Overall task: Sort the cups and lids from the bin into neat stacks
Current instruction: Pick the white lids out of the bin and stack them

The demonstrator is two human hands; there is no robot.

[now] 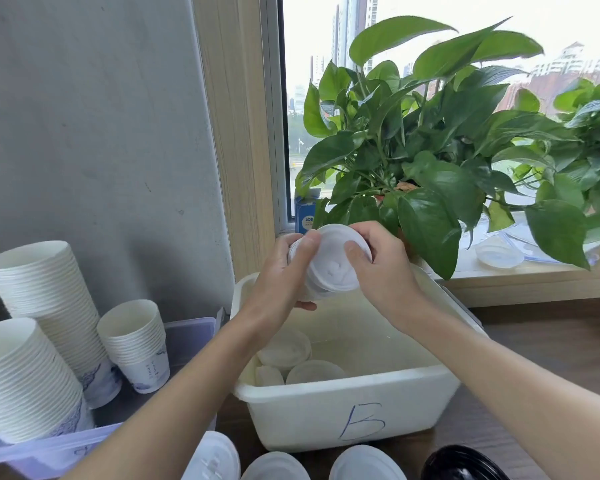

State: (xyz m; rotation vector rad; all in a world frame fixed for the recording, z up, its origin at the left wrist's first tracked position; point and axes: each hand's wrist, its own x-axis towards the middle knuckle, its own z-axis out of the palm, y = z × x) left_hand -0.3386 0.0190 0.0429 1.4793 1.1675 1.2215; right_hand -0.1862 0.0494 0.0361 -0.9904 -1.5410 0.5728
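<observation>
Several lids gripped, bin marked B

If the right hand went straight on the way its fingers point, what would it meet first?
The lid stack, which the right hand is gripping; beyond it, probably the left hand, though depth is unclear.

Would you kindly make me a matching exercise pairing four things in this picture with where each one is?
Things:
1. paper cup stacks
2. black lid
3. held lids
4. clear lid

Places:
A. on the windowsill, under the plant
B. in the lilac tray
C. between left hand and right hand, above the white bin
D. bottom edge, right of the white lids

Pairs: 1-B, 2-D, 3-C, 4-A
</observation>
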